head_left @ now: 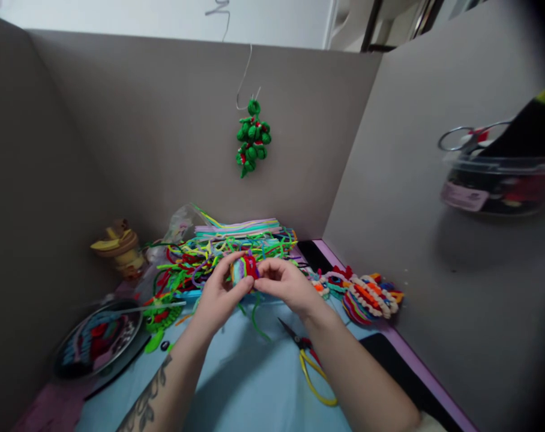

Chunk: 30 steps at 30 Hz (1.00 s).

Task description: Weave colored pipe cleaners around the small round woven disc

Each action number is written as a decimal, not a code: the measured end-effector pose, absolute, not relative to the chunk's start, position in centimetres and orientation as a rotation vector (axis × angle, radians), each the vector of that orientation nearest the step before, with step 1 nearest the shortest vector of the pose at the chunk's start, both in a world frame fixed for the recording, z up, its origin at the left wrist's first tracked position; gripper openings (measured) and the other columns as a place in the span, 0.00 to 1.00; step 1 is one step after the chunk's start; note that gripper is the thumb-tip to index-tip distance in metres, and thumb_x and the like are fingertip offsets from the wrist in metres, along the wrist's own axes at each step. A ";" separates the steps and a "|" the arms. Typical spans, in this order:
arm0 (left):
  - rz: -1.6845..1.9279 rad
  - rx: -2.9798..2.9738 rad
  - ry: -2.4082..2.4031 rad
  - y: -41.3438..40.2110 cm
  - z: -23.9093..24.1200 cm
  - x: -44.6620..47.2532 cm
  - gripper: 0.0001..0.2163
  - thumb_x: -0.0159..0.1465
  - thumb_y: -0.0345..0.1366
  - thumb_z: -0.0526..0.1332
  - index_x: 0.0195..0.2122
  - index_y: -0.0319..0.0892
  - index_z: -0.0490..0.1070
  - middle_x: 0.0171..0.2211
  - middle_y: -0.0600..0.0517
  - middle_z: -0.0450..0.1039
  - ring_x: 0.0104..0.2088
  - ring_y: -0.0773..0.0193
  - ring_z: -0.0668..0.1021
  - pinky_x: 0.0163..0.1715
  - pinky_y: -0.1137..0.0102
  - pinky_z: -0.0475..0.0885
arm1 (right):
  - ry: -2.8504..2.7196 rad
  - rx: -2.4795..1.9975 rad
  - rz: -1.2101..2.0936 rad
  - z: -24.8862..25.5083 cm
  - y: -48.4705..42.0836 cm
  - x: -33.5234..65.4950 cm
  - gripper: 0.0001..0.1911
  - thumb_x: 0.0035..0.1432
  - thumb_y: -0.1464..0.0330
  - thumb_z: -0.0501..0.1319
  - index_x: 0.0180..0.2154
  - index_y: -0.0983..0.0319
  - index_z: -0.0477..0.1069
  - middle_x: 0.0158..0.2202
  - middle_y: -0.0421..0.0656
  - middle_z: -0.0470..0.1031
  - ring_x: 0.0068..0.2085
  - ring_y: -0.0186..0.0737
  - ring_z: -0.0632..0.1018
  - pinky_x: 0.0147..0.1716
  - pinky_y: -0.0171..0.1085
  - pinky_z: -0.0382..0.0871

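Note:
Between my two hands is a small rounded piece in rainbow stripes [242,269], which looks fuzzy like pipe cleaner or chenille yarn. My left hand [221,287] grips it from the left, thumb in front and fingers behind. On its right side, my right hand [285,283] pinches its red edge with thumb and forefinger; what exactly lies in that pinch is too small to tell. A green strand [257,318] trails on the table below the piece. Scissors with yellow handles [315,384] lie beside my right forearm, blades pointing away from me.
Behind my hands spreads a heap of coloured stems [236,240]. Finished striped pieces [371,299] sit at right, a round tray [99,339] at left, near a brown pot [123,252]. Grey panels enclose the table. A green ornament [253,138] hangs behind; a clear container [493,186] hangs right.

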<state>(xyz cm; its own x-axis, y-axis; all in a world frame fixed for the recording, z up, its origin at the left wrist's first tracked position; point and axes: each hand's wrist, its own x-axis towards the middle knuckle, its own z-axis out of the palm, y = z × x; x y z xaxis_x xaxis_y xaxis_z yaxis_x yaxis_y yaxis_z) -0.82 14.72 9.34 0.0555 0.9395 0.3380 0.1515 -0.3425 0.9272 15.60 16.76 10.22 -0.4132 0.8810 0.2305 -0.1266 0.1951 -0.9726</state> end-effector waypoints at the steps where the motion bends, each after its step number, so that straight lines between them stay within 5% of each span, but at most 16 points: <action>1: 1.371 1.608 1.132 14.7 9.3 -0.8 0.22 0.58 0.41 0.63 0.54 0.44 0.66 0.53 0.46 0.70 0.53 0.53 0.72 0.52 0.62 0.66 | -1.585 -0.760 1.299 10.3 16.7 15.5 0.09 0.48 0.66 0.65 0.26 0.63 0.67 0.24 0.35 0.65 0.25 0.29 0.64 0.26 0.31 0.57; 4: 1.418 1.685 1.226 14.8 9.3 -0.8 0.22 0.58 0.41 0.63 0.53 0.43 0.67 0.52 0.46 0.71 0.53 0.52 0.72 0.55 0.60 0.64 | -1.720 -0.903 0.880 10.4 16.2 15.2 0.03 0.51 0.71 0.60 0.26 0.62 0.69 0.26 0.39 0.69 0.28 0.33 0.68 0.28 0.33 0.61; 9: 1.460 1.971 1.461 14.8 9.0 -0.8 0.21 0.58 0.39 0.63 0.52 0.43 0.68 0.52 0.45 0.69 0.55 0.53 0.70 0.57 0.58 0.63 | -1.957 -1.108 0.115 9.9 15.0 14.6 0.09 0.57 0.73 0.55 0.30 0.62 0.73 0.31 0.44 0.75 0.35 0.39 0.74 0.37 0.35 0.63; 13: 1.432 2.115 1.575 14.8 8.6 -0.7 0.21 0.59 0.39 0.63 0.53 0.42 0.68 0.51 0.45 0.68 0.54 0.55 0.70 0.56 0.59 0.65 | -2.061 -1.292 -0.183 9.6 14.5 14.3 0.10 0.59 0.72 0.55 0.29 0.62 0.74 0.31 0.44 0.76 0.33 0.39 0.75 0.34 0.35 0.61; 23: 1.243 2.348 1.731 14.4 8.5 -0.8 0.20 0.61 0.40 0.61 0.56 0.45 0.67 0.57 0.42 0.62 0.56 0.50 0.68 0.54 0.55 0.66 | -2.143 -1.444 -0.012 9.9 15.2 14.9 0.09 0.56 0.73 0.56 0.27 0.61 0.74 0.31 0.43 0.77 0.33 0.39 0.76 0.31 0.35 0.60; 30: 1.397 2.070 1.572 15.2 8.5 -1.2 0.22 0.60 0.43 0.63 0.55 0.45 0.66 0.52 0.45 0.69 0.54 0.54 0.70 0.55 0.58 0.65 | -1.958 -1.203 0.242 10.1 15.6 15.3 0.05 0.56 0.73 0.57 0.32 0.61 0.71 0.32 0.42 0.74 0.35 0.38 0.74 0.35 0.34 0.64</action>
<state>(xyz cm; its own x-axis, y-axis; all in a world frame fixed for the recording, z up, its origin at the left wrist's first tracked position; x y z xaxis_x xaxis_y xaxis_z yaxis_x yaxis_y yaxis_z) -1.15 15.21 8.51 -0.0068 0.8303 0.5573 0.6505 -0.4196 0.6330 15.27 15.60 10.15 -0.2201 0.8160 0.5345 0.6616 0.5275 -0.5329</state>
